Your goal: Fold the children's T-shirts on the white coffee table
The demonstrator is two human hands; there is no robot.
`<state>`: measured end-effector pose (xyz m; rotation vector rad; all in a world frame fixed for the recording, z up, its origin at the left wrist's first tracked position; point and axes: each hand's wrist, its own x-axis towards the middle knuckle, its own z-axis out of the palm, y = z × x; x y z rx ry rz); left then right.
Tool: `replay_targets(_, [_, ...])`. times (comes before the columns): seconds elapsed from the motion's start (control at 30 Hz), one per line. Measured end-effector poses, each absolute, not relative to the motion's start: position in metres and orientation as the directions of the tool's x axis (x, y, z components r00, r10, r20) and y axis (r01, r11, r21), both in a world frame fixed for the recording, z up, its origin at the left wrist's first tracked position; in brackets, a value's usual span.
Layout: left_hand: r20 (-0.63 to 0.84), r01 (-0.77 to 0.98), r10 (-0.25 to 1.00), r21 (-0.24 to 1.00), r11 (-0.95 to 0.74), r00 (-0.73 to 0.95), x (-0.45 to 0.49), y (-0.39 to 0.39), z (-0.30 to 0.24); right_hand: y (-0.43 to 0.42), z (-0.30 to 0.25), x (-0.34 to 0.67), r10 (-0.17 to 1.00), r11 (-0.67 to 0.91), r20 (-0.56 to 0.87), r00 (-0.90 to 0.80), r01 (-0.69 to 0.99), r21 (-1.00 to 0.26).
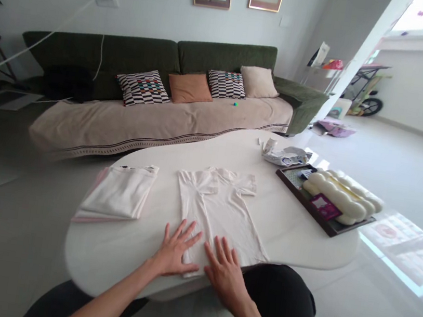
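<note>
A pale, short-sleeved T-shirt [224, 207] lies on the white table [158, 256], its collar end away from me and its left side folded inward. My left hand [177, 252] rests with fingers spread on the shirt's lower left edge. Beside it, my right hand [224, 268] lies flat on the lower part of the shirt, fingers stretched out. Neither hand grips anything. Further left on the table is a stack of folded clothes [122, 190], white on top with pink beneath.
A dark-rimmed tray [303, 200] at the table's right holds a cream, puffy object [342, 192] and a purple card [326, 206]. Behind the tray lies a crumpled plastic packet [286, 155]. A green sofa [226, 55] with several cushions stands beyond the table.
</note>
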<state>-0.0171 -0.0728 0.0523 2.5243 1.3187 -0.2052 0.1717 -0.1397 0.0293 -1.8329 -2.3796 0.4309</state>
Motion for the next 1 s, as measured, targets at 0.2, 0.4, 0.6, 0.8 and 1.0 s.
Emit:
replay_targets(0.2, [-0.245, 0.791, 0.752, 0.220, -0.571, 0.612, -0.023, -0.057, 0.069, -0.146, 0.042, 0.184, 0.942, 0.227, -0.141, -0.306, 0.886, -0.404])
replay_targets(0.4, [0.047, 0.822, 0.848, 0.222, -0.525, 0.529, 0.038, 0.028, 0.064, -0.129, 0.029, 0.198, 0.970, 0.200, -0.063, -0.236, 0.916, -0.349])
replay_targets(0.6, [-0.005, 0.920, 0.952, 0.259, -0.294, 0.306, 0.061, 0.083, 0.026, -0.130, 0.021, 0.227, 0.962, 0.203, -0.020, -0.273, 0.759, -0.619])
replay_targets(0.8, [0.030, 0.902, 0.951, 0.308, -0.303, 0.309, 0.055, 0.081, 0.014, -0.025, 0.038, 0.308, 0.918, -0.270, -0.037, 0.395, 0.554, -0.787])
replay_targets(1.0, [-0.029, 0.900, 0.943, 0.310, -0.306, 0.331, 0.056, 0.083, 0.020, 0.071, 0.033, 0.324, 0.773, -0.542, -0.189, 0.606, 0.475, -0.693])
